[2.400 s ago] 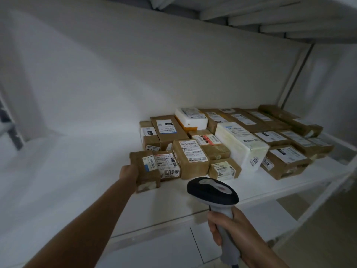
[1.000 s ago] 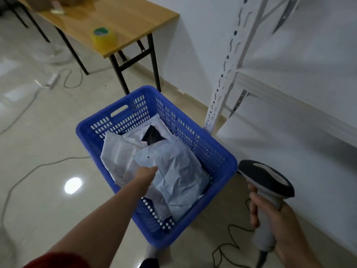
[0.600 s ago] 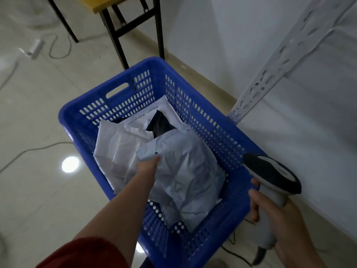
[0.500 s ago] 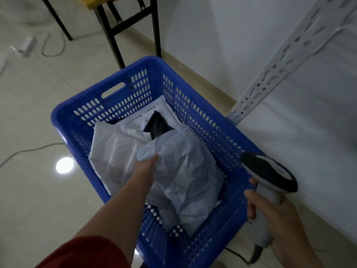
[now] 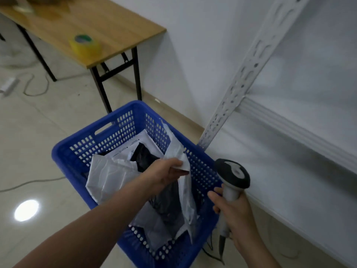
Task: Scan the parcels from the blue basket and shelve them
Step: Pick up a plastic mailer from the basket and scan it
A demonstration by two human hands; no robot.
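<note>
No legible text or labels.

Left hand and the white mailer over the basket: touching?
Touching. Head view: the left hand grips the white mailer, fingers curled round its edge above the blue basket.

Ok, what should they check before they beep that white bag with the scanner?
1. Left hand grips the white parcel: ok.
2. Parcel clear of the blue basket: not ok, its lower part hangs inside.
3. Right hand holds the scanner: ok.
4. Scanner pointed at the parcel: cannot tell.
5. Barcode label facing the scanner: cannot tell, no label shows.
</note>
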